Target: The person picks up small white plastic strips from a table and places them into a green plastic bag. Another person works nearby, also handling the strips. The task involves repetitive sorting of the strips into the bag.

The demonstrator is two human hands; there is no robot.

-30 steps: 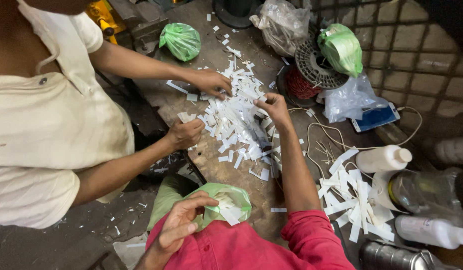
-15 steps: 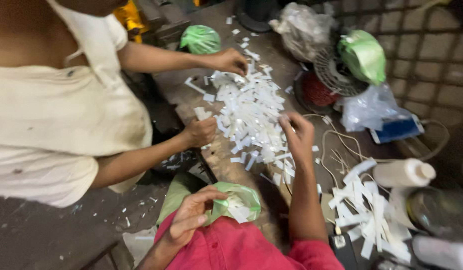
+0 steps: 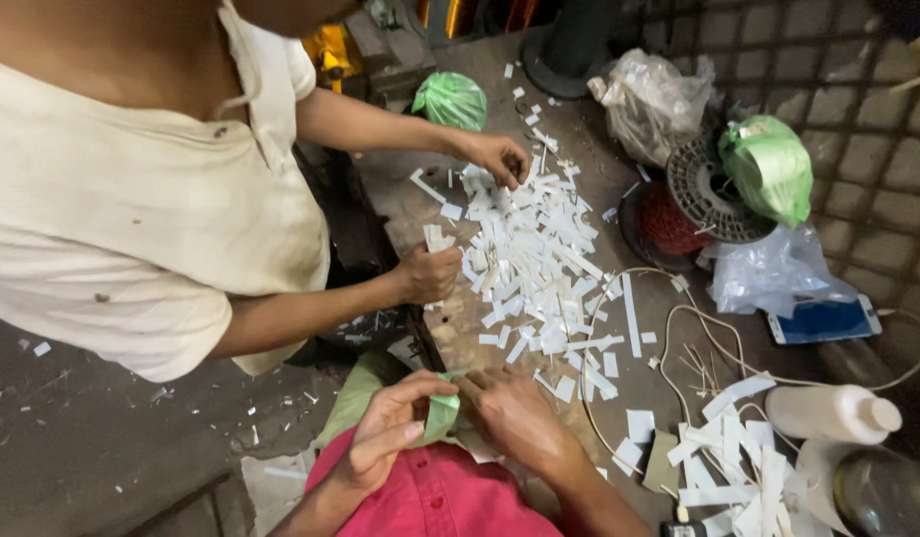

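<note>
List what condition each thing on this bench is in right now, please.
Left hand: pinching the green bag.
Right hand: gripping the green bag's mouth.
Green bag: crumpled, held between both hands.
White strips: scattered loose.
White bottle: lying on its side.
Knotted green bag: tied shut.
Phone: lying flat.

green bag (image 3: 442, 413): contents hidden by both hands | clear bottle (image 3: 882, 492): cut off at edge

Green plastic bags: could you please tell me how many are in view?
3: one green bag at the bench's far end, one on the wire spool at right, one between my hands. Others may be hidden.
</note>
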